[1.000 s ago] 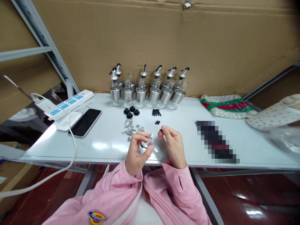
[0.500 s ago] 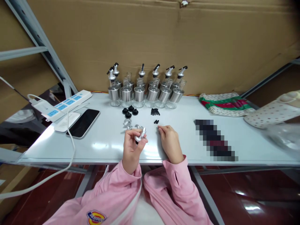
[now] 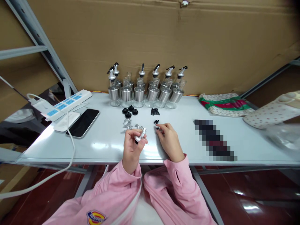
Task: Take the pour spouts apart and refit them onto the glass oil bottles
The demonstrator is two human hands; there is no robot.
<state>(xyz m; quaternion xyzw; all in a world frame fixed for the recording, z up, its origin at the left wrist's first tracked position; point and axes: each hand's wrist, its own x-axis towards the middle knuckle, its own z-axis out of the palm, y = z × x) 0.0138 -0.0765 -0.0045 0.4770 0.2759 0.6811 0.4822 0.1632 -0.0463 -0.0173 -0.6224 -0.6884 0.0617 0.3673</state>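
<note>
My left hand [image 3: 131, 147] is closed round a silver pourer spout [image 3: 141, 134], held just above the white table [image 3: 103, 147]. My right hand [image 3: 168, 139] rests on the table with its fingertips pinched on a small black plug [image 3: 157, 127]. Two more small black plugs [image 3: 156, 121] lie just beyond those fingers. Loose silver spouts [image 3: 129, 124] lie beside my left hand. Further back are black round caps [image 3: 130, 111] and a bunch of black tubes [image 3: 155, 111]. A row of glass and steel dispenser bottles [image 3: 145, 89] stands along the cardboard wall.
A black phone [image 3: 83, 122], a white pad [image 3: 65, 121] and a power strip [image 3: 62, 104] with a white cable sit at the left. A pixelated dark object [image 3: 214, 140], a green and red cloth [image 3: 225, 104] and a dotted cushion [image 3: 272, 112] lie to the right.
My left hand raised the silver spout and turned it upright. My right hand dropped to the table and slid forward to the loose black plugs, pinching one.
</note>
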